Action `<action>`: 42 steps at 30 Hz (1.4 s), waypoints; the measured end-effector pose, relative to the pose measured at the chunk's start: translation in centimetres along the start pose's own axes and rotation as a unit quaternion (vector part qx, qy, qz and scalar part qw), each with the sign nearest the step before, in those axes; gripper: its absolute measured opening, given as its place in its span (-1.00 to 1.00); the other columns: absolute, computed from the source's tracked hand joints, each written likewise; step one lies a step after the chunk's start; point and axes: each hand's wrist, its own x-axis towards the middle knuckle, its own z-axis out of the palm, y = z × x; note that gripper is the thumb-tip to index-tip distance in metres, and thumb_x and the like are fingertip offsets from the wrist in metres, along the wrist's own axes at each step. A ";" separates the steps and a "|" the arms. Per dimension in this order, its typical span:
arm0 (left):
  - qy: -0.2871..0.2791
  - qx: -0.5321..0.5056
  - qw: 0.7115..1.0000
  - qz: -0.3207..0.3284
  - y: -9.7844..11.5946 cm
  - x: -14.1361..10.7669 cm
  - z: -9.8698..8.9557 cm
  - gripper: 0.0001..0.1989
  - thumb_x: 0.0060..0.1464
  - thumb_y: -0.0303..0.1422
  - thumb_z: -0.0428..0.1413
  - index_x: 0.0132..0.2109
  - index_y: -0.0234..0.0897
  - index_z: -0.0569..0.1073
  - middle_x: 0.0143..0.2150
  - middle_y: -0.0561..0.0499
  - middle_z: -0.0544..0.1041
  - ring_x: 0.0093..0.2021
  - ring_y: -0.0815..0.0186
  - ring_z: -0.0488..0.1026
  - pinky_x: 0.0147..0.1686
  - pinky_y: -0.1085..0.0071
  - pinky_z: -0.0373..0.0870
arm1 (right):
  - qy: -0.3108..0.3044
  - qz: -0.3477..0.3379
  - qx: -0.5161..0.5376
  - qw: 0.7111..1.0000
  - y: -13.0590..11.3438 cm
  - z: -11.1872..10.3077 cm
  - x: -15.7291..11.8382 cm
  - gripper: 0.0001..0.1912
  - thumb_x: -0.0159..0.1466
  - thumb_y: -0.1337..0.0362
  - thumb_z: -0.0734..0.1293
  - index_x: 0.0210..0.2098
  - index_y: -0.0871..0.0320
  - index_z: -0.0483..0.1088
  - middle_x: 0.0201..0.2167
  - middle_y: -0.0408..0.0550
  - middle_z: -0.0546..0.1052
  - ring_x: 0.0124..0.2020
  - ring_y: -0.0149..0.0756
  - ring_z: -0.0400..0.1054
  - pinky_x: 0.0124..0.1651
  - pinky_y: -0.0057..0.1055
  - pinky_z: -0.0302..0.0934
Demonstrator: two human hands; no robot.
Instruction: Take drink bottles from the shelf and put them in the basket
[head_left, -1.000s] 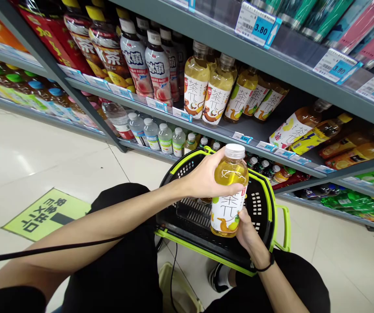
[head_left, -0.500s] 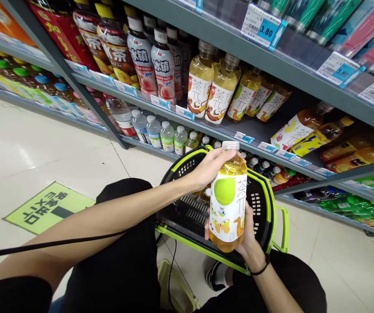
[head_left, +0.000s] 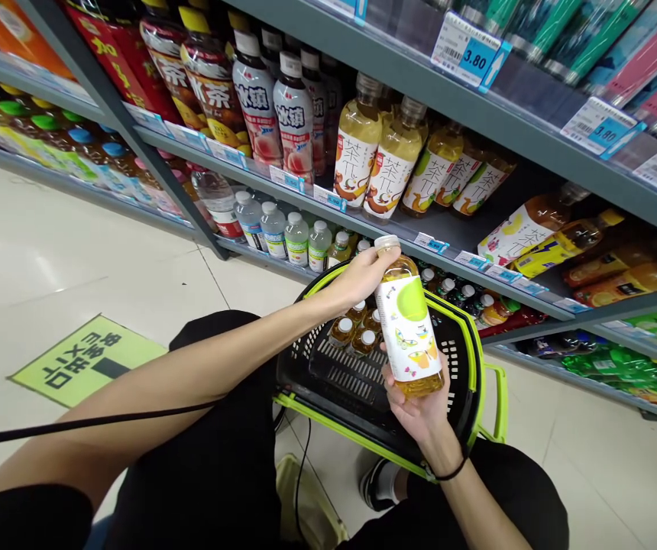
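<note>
Over a black shopping basket with a lime-green rim, a bottle of amber tea drink is held tilted between both hands. Its white label carries a green circle and butterfly drawings. Around the bottle's neck, just below the white cap, my left hand is closed. My right hand grips the lower part from below and behind, some of its fingers hidden by the bottle. Inside the basket, several small bottles with white caps stand upright at the far left.
Shelves of drinks run across the far side; similar tea bottles stand on the middle one, with price tags along its edge. Small water bottles line the low shelf. A yellow-green floor sticker lies at left. My knees flank the basket.
Both hands have turned the bottle so its label shows more of the butterflies and less of the large lettering. The bottle's base has risen, uncovering the small bottles in the basket.
</note>
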 end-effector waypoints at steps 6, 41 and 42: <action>-0.068 -0.071 0.994 -0.044 0.8 0.0 -0.3 -0.57 0.14 0.01 0.17 -0.19 -0.33 0.53 -0.18 -0.14 0.65 -0.18 0.15 0.56 0.00 0.17 0.43 | -0.053 -0.056 -0.145 0.986 -1.2 -0.6 -0.9 -0.41 0.24 -0.17 0.39 0.00 0.19 0.52 -0.26 0.14 0.64 -0.42 -0.14 0.52 -0.60 -0.42 0.32; -0.210 0.066 0.970 0.102 1.0 0.7 -2.3 -0.34 0.16 0.08 0.20 0.19 -0.34 0.47 0.14 -0.21 0.59 0.12 0.04 0.55 0.14 0.12 0.45 | 0.072 -0.338 -0.512 0.787 -3.1 -3.6 -0.8 -0.24 0.11 0.16 0.58 0.20 0.13 0.24 0.13 0.13 0.49 0.09 -0.09 0.47 0.16 -0.20 0.41; -0.222 0.093 0.965 0.104 0.9 0.8 -2.5 -0.35 0.16 0.07 0.21 0.18 -0.34 0.48 0.11 -0.21 0.60 0.08 0.05 0.57 0.10 0.15 0.48 | 0.052 -0.309 -0.502 0.806 -3.2 -3.7 -0.7 -0.23 0.10 0.19 0.59 0.21 0.12 0.23 0.14 0.11 0.49 0.10 -0.11 0.48 0.17 -0.22 0.40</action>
